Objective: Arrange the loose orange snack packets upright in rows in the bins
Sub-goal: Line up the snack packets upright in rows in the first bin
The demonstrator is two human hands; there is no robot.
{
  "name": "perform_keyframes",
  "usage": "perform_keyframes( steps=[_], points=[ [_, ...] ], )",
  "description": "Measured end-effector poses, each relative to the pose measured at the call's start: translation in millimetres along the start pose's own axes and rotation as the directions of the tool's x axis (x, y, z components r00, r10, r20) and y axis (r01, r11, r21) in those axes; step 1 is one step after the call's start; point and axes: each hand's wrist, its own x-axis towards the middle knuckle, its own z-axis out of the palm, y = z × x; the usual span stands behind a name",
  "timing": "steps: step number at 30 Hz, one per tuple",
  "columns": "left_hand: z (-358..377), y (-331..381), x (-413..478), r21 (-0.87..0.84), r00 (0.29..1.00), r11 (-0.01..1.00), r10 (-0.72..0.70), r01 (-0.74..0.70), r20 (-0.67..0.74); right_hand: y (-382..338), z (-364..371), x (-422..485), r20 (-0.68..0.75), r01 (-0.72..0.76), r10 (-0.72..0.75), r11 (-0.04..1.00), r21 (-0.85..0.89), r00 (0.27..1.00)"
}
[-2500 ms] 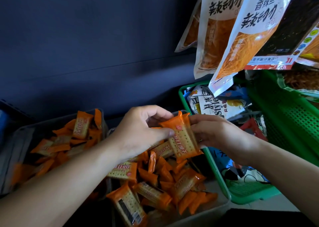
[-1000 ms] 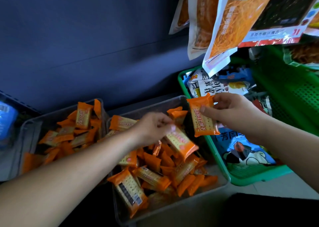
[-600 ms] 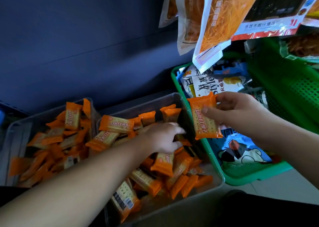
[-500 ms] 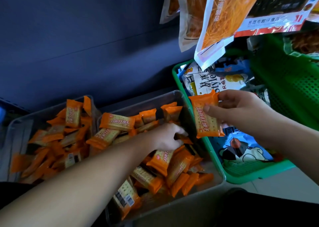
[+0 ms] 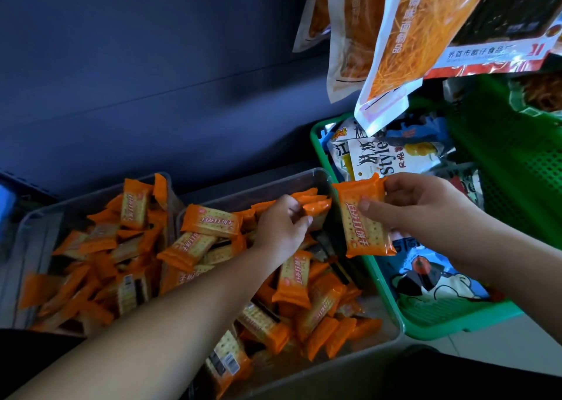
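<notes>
Orange foil is showing in both of your hands. Your right hand is pinching the held packet near its top edge, thumb across the front face and fingers curled behind. The packet is hanging above the seam where the right bin is meeting the green basket. Its long axis is running top to bottom in the view, nearly upright, with the lower end leaning slightly to your right.

Your left hand is reaching into the far right corner of that bin with its fingers curled. It seems to be pinching the corner packet, which is standing on edge near the back wall beside a few others.

So the slot you are aiming for is lying to the left of the held packet and a little lower, just beside your left fingertips. The left hand is the nearer one to it, and I judge it is propping the row while the right hand is bringing its packet across.

Most of the loose packets are lying jumbled and flat across the bin floor, and the left bin is holding a similar heap. Room is looking tight, with the bin wall sitting just beside the held packet. The hanging bags are dangling above the basket, well apart from your hands.
</notes>
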Motion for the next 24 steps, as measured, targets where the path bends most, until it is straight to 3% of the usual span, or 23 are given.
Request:
perform_keyframes(
  steps=[3, 8, 12, 13, 15, 18, 24],
  points=[
    [-10.4, -0.1, 11.4, 0.3, 0.996, 0.953, 0.013, -0.04, 0.091, 0.7, 0.1, 0.0, 0.005, 0.006, -0.006, 1.0, -0.001, 1.0],
    [-12.0, -2.7, 11.1, 0.386, 0.899, 0.923, -0.167, -0.002, 0.405, -0.8, -1.2, -0.8, 0.005, 0.002, -0.002, 1.0, 0.015, 1.0],
    [-12.0, -5.6, 12.1, 0.627, 0.828, 0.751, -0.206, -0.207, 0.521, -0.8, -1.1, -0.7, 0.02, -0.014, 0.014, 1.0, 0.006, 1.0],
    [-13.0, -6.0, 11.2, 0.641, 0.818, 0.726, -0.196, -0.25, 0.54, -0.7, -1.1, -0.6, 0.022, -0.014, 0.014, 1.0, 0.005, 1.0],
    [-14.0, -7.8, 11.1, 0.58, 0.814, 0.774, -0.154, -0.253, 0.561, 0.1, -1.4, 0.0, 0.023, -0.011, 0.011, 1.0, 0.005, 1.0],
    [-13.9, -12.6, 12.1, 0.46, 0.835, 0.872, -0.121, -0.17, 0.537, 1.6, -1.3, 0.6, 0.02, -0.006, 0.006, 1.0, -0.002, 1.0],
    [-3.1, -25.4, 21.7, 0.414, 0.872, 0.91, -0.183, -0.024, 0.453, 2.9, -1.2, 1.9, 0.018, -0.005, 0.005, 1.0, -0.002, 1.0]
  ],
)
